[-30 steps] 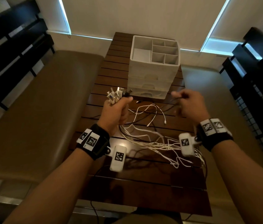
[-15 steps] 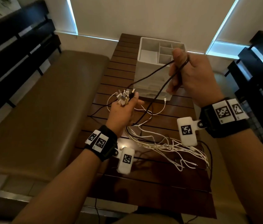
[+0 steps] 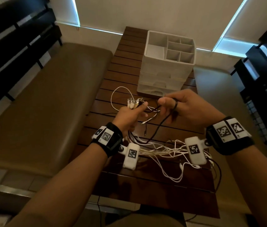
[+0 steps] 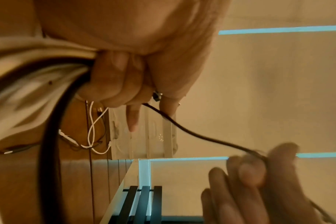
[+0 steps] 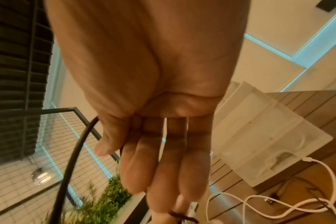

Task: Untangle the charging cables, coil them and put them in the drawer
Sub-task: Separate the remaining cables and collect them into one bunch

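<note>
My left hand (image 3: 129, 114) grips a bundle of cable plugs (image 3: 134, 103), white and dark, that stick up out of the fist. Its fingers (image 4: 121, 84) are curled round the white and black cords. My right hand (image 3: 170, 104) is close beside it on the right and holds a black cable (image 3: 156, 131), looped over a finger. That cable (image 4: 201, 136) runs slack from the left fist to the right fingers (image 4: 249, 166). It also passes by my right thumb (image 5: 105, 145) as a dark arc (image 5: 75, 153). A tangle of white cables (image 3: 167, 151) lies on the table under my wrists.
A white drawer unit (image 3: 162, 74) with an open compartment tray on top stands at the far end of the slatted wooden table (image 3: 126, 66); its drawers look closed. Padded benches (image 3: 47, 104) run along both sides. A loose white cable loop (image 3: 114, 94) lies in front of the drawers.
My right hand had lifted the black cable high and taut above the drawer unit; it has come back down beside my left hand and the cable is slack. The left hand keeps its grip.
</note>
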The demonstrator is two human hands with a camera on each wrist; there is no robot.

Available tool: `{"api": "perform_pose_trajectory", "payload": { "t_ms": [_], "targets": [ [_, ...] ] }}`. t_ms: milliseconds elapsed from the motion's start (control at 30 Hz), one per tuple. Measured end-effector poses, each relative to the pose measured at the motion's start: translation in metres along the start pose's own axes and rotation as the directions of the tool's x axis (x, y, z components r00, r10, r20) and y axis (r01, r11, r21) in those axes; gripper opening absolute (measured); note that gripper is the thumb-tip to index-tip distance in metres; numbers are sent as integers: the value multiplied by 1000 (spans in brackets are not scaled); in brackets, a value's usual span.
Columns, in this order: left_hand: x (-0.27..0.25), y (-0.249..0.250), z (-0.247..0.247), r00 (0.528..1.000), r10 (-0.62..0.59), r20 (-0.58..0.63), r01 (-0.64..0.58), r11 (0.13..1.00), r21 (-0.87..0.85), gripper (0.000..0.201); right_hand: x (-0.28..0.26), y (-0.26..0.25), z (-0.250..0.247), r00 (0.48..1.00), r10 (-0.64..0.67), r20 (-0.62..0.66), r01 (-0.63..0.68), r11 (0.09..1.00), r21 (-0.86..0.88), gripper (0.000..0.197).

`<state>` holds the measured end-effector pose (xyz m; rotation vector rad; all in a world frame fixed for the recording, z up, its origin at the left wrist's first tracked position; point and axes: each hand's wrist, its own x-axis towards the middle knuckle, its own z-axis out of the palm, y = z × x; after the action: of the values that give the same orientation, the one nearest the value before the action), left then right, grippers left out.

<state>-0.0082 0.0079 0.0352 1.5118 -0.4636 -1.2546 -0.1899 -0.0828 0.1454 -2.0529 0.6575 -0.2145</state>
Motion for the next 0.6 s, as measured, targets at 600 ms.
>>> {"api": "perform_pose_trajectory", "payload": {
  "t_ms": [600],
  "targets": [
    [73, -27, -84, 788, -209, -579, -160, 839, -521, 8, 2, 70, 2, 883, 454, 118, -349, 804, -482, 45]
  ]
}}
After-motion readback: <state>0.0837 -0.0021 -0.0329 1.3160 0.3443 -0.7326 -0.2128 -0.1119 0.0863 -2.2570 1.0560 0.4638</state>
